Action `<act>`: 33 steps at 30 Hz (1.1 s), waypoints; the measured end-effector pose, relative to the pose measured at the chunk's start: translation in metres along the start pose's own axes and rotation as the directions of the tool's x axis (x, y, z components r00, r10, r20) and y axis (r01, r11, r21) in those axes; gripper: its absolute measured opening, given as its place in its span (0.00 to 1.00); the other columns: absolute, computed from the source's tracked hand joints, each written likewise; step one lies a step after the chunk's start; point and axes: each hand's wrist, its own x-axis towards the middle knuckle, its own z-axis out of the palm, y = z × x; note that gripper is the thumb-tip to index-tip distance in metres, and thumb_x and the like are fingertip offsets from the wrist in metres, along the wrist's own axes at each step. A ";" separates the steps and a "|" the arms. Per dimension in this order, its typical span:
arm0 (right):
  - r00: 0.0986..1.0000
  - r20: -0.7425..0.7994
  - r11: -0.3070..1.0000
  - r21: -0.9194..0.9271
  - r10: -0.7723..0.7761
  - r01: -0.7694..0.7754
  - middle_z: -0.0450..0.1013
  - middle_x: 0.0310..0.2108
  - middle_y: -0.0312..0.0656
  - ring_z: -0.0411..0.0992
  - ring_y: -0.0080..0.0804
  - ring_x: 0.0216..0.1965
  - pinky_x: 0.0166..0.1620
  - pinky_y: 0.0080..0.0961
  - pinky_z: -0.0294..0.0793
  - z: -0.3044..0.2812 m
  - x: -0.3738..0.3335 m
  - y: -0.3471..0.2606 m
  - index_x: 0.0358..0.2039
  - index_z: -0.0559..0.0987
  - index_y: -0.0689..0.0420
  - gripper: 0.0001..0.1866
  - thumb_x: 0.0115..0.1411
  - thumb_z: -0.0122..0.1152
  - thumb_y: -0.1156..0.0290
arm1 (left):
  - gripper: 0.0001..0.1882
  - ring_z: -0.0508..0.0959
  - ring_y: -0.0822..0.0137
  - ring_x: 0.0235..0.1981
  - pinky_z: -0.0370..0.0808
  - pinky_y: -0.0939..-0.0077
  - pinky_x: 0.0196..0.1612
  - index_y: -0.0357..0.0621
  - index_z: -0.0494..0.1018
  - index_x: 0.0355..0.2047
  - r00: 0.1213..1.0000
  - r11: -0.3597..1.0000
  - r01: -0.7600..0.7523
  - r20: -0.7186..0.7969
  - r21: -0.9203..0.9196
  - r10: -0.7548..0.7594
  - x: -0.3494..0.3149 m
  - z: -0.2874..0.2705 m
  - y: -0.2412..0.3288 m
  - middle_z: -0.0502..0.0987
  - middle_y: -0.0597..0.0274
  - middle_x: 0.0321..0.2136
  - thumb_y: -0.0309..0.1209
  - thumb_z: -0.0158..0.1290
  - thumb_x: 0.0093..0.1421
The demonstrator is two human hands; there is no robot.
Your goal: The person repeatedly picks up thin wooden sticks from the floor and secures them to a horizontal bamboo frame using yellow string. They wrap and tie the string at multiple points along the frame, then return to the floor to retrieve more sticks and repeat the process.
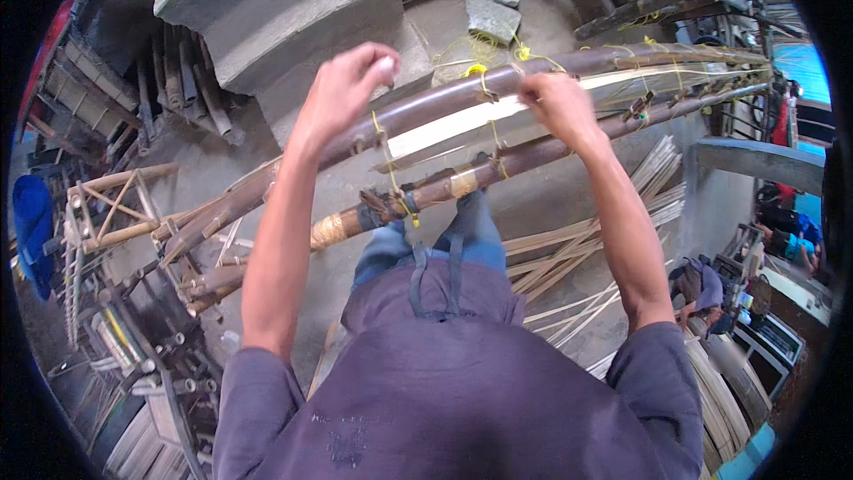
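Note:
My left hand (348, 87) is raised over the far dark bamboo pole (418, 116), its fingers curled toward the thumb. A small whitish spot shows at its fingertips; blur hides what it is. Closed in a pinch, my right hand (562, 108) hovers over a pale split bamboo strip (453, 126) that runs lengthwise between the poles. I cannot make out what its fingers hold. Nearer my body lies a second bamboo pole (533, 158), wrapped in places with dark and tan bindings. Yellow twine (485, 80) is looped around the far pole, and thin ties cross between both poles.
Concrete steps (293, 9) rise beyond the poles, with broken stone slabs (491, 20) beside them. Split bamboo strips (613, 213) lie on the floor at the right. A bamboo frame (120, 204) stands at the left, near stacked poles (182, 80).

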 end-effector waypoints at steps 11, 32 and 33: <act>0.985 0.089 0.967 -0.197 -0.146 0.161 0.76 0.30 0.44 0.75 0.45 0.36 0.37 0.41 0.73 0.012 0.008 -0.010 0.28 0.78 0.54 0.04 0.51 0.56 0.72 | 0.10 0.78 0.71 0.38 0.73 0.75 0.42 0.39 0.75 0.39 0.994 0.988 0.047 0.105 -0.144 -0.032 -0.131 -0.015 -0.005 0.80 0.61 0.33 0.31 0.49 0.63; 0.907 0.029 0.904 0.100 -0.421 0.416 0.69 0.24 0.42 0.72 0.38 0.28 0.32 0.36 0.70 -0.080 -0.026 -0.219 0.24 0.77 0.57 0.04 0.55 0.58 0.72 | 0.11 0.77 0.41 0.32 0.74 0.51 0.36 0.32 0.72 0.35 0.989 0.956 0.135 -0.097 0.262 -0.113 -0.126 0.066 -0.044 0.77 0.41 0.27 0.29 0.47 0.57; 0.760 -0.010 0.758 0.064 -0.649 0.649 0.68 0.26 0.43 0.70 0.39 0.30 0.33 0.36 0.69 -0.091 0.002 -0.230 0.26 0.77 0.58 0.03 0.55 0.58 0.73 | 0.10 0.77 0.41 0.31 0.74 0.50 0.35 0.33 0.73 0.33 0.988 0.954 0.133 -0.117 0.268 -0.105 -0.123 0.066 -0.040 0.77 0.41 0.26 0.29 0.47 0.57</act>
